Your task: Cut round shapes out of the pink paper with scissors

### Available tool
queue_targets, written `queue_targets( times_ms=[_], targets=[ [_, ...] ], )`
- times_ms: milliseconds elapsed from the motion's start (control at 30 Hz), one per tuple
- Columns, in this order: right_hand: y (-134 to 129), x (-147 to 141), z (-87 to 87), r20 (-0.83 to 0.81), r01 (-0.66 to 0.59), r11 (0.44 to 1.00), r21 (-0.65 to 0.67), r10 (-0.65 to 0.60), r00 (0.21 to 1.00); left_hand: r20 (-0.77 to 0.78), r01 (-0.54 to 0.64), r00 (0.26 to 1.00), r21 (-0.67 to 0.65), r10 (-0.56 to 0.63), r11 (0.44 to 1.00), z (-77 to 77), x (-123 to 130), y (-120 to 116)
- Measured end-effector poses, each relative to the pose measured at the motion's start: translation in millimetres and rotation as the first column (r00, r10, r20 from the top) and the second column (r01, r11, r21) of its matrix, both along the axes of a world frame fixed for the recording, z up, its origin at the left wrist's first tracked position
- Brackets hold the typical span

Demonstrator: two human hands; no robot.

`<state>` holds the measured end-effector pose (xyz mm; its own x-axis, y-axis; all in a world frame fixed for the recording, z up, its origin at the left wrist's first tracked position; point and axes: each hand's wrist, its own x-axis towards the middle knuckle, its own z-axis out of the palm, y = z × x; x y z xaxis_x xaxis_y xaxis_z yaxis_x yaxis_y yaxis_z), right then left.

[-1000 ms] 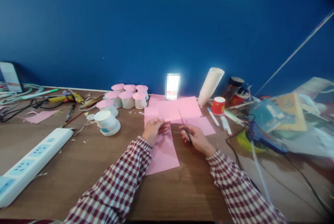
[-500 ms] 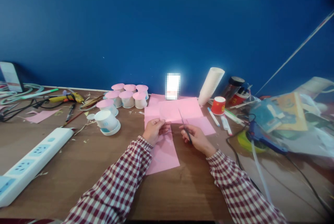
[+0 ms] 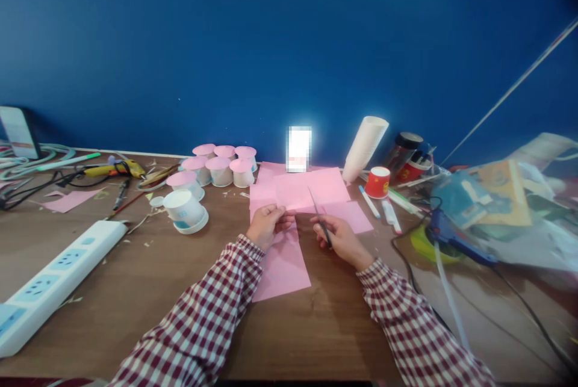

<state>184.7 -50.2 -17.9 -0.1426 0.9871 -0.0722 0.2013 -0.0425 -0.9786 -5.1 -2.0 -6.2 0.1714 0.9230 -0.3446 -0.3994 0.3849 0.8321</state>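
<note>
My left hand pinches the near edge of a sheet of pink paper, its fingers closed. My right hand grips a pair of scissors by the dark handles, with the blades pointing away from me over the paper. Whether the blades touch the sheet I cannot tell. More pink paper lies under and in front of my left hand. To the left stand several paper cups with pink round tops, and nearer to me an uncovered white paper cup sits on stacked white lids.
A white power strip lies at left, near a yellow glue gun. On the right are a leaning stack of white cups, a red paper cup, markers and a blue glue gun with its cord. A blue wall rises behind.
</note>
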Motion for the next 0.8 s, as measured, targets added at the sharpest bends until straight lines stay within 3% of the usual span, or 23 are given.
queue_targets(
  times_ms=[800],
  targets=[
    [0.8,-2.1,-0.8,0.002,0.006,1.000,-0.012,-0.006,1.000,0.048,0.016,0.999,-0.053,-0.013,0.998,4.9,-2.9,-0.7]
  ],
)
